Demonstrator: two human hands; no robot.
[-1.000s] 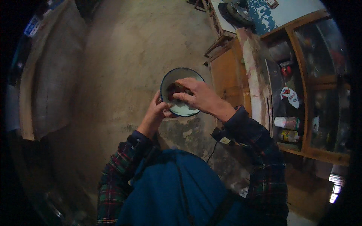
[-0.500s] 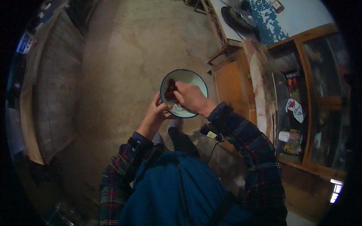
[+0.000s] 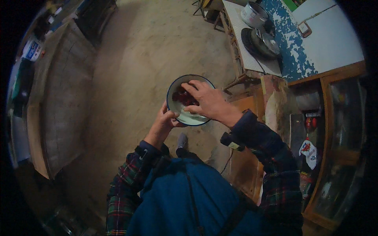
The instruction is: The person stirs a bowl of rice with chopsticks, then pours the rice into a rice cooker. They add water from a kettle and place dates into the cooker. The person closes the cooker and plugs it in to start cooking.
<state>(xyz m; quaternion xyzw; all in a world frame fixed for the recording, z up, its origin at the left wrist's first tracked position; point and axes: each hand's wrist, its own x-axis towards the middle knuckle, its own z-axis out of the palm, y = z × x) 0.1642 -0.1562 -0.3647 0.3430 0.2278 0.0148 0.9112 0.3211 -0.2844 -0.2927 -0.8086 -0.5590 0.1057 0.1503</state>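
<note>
A white enamel bowl [image 3: 194, 119] with a dark blue rim is held out in front of my body, above the floor. My left hand [image 3: 160, 125] grips its lower left side, the thumb over the rim and the fingers mostly hidden underneath. Inside, toward the left, lie several small, dark red, shiny fruits [image 3: 181, 97]; their exact kind is hard to make out. Over the bowl reaches my right hand [image 3: 210, 101], palm down. Its fingers and thumb are apart around the fruits, and whether the fingertips touch any is unclear.
At far right a white-topped table [image 3: 252, 61] bears a pot [image 3: 254, 15] and a lidded pan [image 3: 265, 43]. A wooden cabinet [image 3: 325, 118] with glass doors stands at right. A long, grey-covered piece of furniture [image 3: 65, 102] runs along the left. My shoe [image 3: 182, 140] shows below the bowl.
My right hand has gone from bunched fingers among the fruits to spread fingers over them. The view has shifted, bringing more of the far table into sight. My left hand keeps its hold.
</note>
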